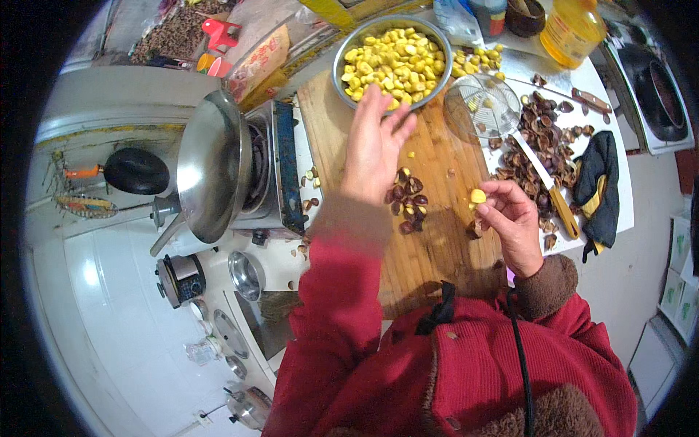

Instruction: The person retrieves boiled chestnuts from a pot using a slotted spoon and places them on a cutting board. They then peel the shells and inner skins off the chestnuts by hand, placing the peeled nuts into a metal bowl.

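My right hand [514,218] pinches a peeled yellow chestnut [477,196] between thumb and fingertips, above the right edge of the wooden cutting board [437,147]. Fingers apart, my left hand [377,145] reaches over the near rim of a metal bowl [337,82] heaped with peeled chestnuts [398,60]; nothing shows in it. Between my forearms, a small cluster of brown-shelled chestnuts [408,198], some showing yellow flesh, lies on the board. A bit of brown shell [476,229] is just below my right fingertips.
Right of the board lie a wire skimmer [546,169], a heap of empty shells [538,145], a wooden-handled knife [592,101] and a black-and-yellow cloth item [596,180]. An oil bottle [573,33] stands at the back. Left of the board, a wok [210,169] leans beside a gas stove [281,164].
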### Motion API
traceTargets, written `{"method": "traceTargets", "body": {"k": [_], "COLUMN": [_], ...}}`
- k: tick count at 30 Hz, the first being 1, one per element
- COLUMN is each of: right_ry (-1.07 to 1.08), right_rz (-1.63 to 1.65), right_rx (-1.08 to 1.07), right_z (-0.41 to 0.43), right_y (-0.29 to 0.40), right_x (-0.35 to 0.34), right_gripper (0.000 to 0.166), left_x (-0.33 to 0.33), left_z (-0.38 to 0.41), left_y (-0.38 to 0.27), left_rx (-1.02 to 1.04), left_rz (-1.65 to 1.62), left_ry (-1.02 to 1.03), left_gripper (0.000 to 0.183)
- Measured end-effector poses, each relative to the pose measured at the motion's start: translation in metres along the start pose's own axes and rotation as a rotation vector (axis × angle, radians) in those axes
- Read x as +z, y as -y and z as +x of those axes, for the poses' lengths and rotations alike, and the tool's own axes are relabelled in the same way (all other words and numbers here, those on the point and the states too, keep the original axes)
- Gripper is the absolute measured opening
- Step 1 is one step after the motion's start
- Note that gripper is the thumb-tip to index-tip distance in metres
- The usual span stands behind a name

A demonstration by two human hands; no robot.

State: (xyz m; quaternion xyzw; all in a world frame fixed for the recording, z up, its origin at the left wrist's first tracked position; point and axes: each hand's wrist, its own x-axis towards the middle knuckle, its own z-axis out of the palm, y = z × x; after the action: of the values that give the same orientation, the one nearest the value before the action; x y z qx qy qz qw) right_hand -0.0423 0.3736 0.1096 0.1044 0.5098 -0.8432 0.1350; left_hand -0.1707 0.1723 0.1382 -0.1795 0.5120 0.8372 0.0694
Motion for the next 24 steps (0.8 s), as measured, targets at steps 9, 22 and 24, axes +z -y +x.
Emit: {"method": "traceTargets", "body": {"k": [9,22,24], "right_ry": [0.109,0.212,0.202], "right_rz": [-0.542,-0.63,-0.678], "right_rx": [-0.589,-0.678,-0.686], "right_z": [-0.007,-0.017,-0.018], "right_y": [0.018,0.025,0.027], "right_x": [0.016,0.035,0.034], "right_gripper": [0.032,0.012,0.011], "left_x": [0.003,-0.003,-0.001], "left_z": [-0.152,-0.168,-0.168], "left_y": [0.043,0.04,0.038], "left_rx": [0.027,0.475,0.544], "left_rz": [0.23,0.549,0.709], "left_ry": [0.203,0.01,-0.018], "left_gripper": [0.035,0.032,0.032]}}
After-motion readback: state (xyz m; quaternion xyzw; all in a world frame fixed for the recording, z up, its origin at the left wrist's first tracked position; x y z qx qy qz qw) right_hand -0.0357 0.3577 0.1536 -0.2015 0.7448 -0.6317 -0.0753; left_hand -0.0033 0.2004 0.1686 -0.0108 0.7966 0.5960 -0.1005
